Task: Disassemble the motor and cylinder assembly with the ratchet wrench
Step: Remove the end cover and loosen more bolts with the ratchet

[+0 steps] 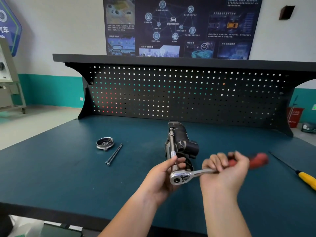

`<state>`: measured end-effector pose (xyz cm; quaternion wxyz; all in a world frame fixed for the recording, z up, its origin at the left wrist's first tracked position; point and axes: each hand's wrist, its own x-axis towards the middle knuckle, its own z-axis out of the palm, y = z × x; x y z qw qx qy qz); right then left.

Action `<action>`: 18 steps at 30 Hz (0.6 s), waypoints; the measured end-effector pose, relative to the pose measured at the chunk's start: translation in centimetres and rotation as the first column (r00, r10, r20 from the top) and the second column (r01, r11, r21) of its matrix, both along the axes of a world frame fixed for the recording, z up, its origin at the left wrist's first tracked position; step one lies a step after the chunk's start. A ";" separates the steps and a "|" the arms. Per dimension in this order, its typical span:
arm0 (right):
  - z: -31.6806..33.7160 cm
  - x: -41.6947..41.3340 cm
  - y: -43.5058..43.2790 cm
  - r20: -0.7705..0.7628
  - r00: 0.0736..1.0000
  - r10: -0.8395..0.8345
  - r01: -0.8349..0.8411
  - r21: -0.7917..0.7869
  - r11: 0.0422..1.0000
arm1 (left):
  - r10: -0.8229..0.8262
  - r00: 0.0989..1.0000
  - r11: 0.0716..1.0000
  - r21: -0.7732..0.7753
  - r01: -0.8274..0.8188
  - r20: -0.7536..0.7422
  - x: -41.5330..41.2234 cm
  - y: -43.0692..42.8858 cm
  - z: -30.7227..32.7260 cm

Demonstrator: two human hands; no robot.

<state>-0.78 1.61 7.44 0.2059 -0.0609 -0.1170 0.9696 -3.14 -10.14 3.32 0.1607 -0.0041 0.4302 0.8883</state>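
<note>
Just in front of the motor and cylinder assembly (185, 142), my left hand (159, 176) pinched the extension bar (171, 142) by the ratchet wrench (181, 177) head. My right hand (225, 171) curled round its red handle, blurred. Left of the assembly lay a round cover (104, 143) and two long bolts (114, 154).

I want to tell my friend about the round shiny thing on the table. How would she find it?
Start at the big blue-green workbench and look left of the dark motor assembly. There lies a round metal cap, beside two long thin bolts. It is the only round, bowl-like piece there; the bolts are straight sticks.
</note>
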 end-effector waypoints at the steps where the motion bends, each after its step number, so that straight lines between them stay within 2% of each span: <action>1: 1.0 -0.1 -0.2 -0.041 0.999 0.002 0.001 0.081 0.997 | -0.013 1.000 0.999 -0.048 0.012 -0.024 -0.2 -0.2 0.1; 5: 4.4 -0.3 -1.6 -0.167 0.984 0.055 0.025 0.445 0.895 | -0.005 0.996 0.974 -0.227 -0.015 -0.089 -1.2 -0.1 -0.1; 7: 5.6 -0.3 -2.2 -0.196 0.971 0.135 0.016 0.621 0.784 | 0.083 0.989 0.950 -0.291 -0.115 -0.120 -1.6 0.1 -0.9; 8: 6.1 -0.3 -2.6 -0.198 0.963 0.180 0.019 0.721 0.693 | 0.159 0.969 0.911 -0.350 -0.217 -0.187 -1.9 0.2 -1.7; 9: 6.5 -0.2 -3.0 -0.192 0.957 0.218 0.030 0.811 0.584 | 0.239 0.926 0.843 -0.411 -0.347 -0.292 -2.2 0.2 -2.5; 11: 6.9 -0.2 -4.0 -0.180 0.944 0.275 0.052 0.909 0.413 | 0.356 0.775 0.646 -0.461 -0.608 -0.523 -2.5 -0.1 -3.8; 12: 7.0 -0.3 -4.3 -0.177 0.938 0.298 0.057 0.927 0.371 | 0.367 0.718 0.562 -0.475 -0.677 -0.591 -2.6 -0.3 -4.2; 14: 7.2 -0.5 -4.7 -0.172 0.927 0.334 0.052 0.939 0.341 | 0.283 0.720 0.473 -0.561 -0.679 -0.633 -3.4 -0.5 -5.0; 15: 7.2 -0.5 -4.8 -0.168 0.923 0.345 0.044 0.940 0.339 | 0.202 0.758 0.474 -0.615 -0.630 -0.620 -4.0 -0.4 -5.2; 17: 7.3 -0.7 -4.7 -0.156 0.920 0.360 0.027 0.940 0.339 | 0.047 0.817 0.584 -0.647 -0.489 -0.575 -4.8 0.0 -5.2; 18: 7.4 -0.8 -4.7 -0.154 0.917 0.367 0.021 0.939 0.343 | -0.004 0.818 0.623 -0.641 -0.448 -0.575 -5.3 0.3 -5.3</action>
